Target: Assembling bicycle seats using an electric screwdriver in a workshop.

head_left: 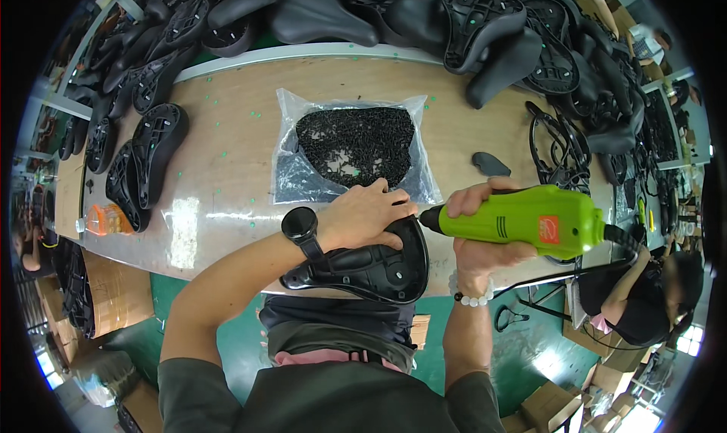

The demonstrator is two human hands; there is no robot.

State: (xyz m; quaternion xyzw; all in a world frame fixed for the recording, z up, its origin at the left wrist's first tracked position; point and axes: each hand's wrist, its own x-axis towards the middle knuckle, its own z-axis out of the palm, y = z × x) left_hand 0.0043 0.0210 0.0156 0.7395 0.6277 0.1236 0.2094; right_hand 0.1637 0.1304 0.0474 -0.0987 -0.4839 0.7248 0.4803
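A black bicycle saddle lies underside up at the table's near edge, its ribbed inside showing. My left hand grips its far rim, thumb on the inside and fingers over the edge; whether a small part sits between the fingertips I cannot make out. My right hand is wrapped round a lime-green electric screwdriver with a black nose and a cord. The nose points left at the saddle's rim, close to my left fingertips; whether it touches is unclear. Beyond my left hand lies an open clear plastic bag of small black screws.
Many black saddles are heaped along the far edge; more lie at left beside an orange container. At right are a flat black piece and black frames. A person sits at far right.
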